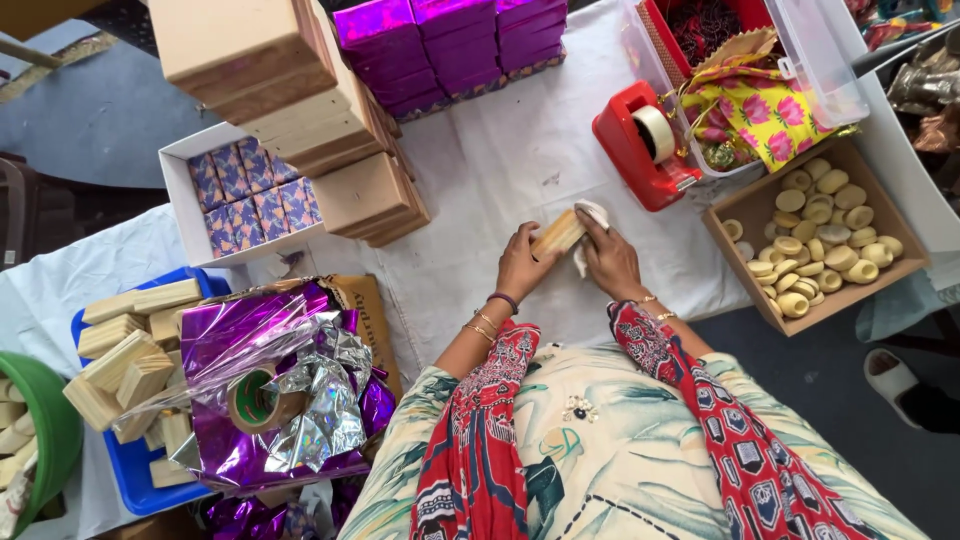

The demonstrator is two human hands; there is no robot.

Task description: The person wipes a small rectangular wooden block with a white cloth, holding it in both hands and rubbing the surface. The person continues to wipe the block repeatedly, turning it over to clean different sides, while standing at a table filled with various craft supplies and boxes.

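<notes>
White-clothed tabletop (520, 150). At frame centre I see left hand (520, 265) and right hand (608, 262) fingers closed round a small wooden block (558, 234) with white cloth (590, 215). Likely light, rigid; grip long sides.

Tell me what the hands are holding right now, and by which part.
Both hands hold one small tan wooden block. The left hand grips its lower end; the right hand presses a white cloth against its upper end.

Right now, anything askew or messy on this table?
Mild: purple foil lies crumpled at lower left with a tape roll on it. Hands hold a wooden block; nothing spilled.
</notes>
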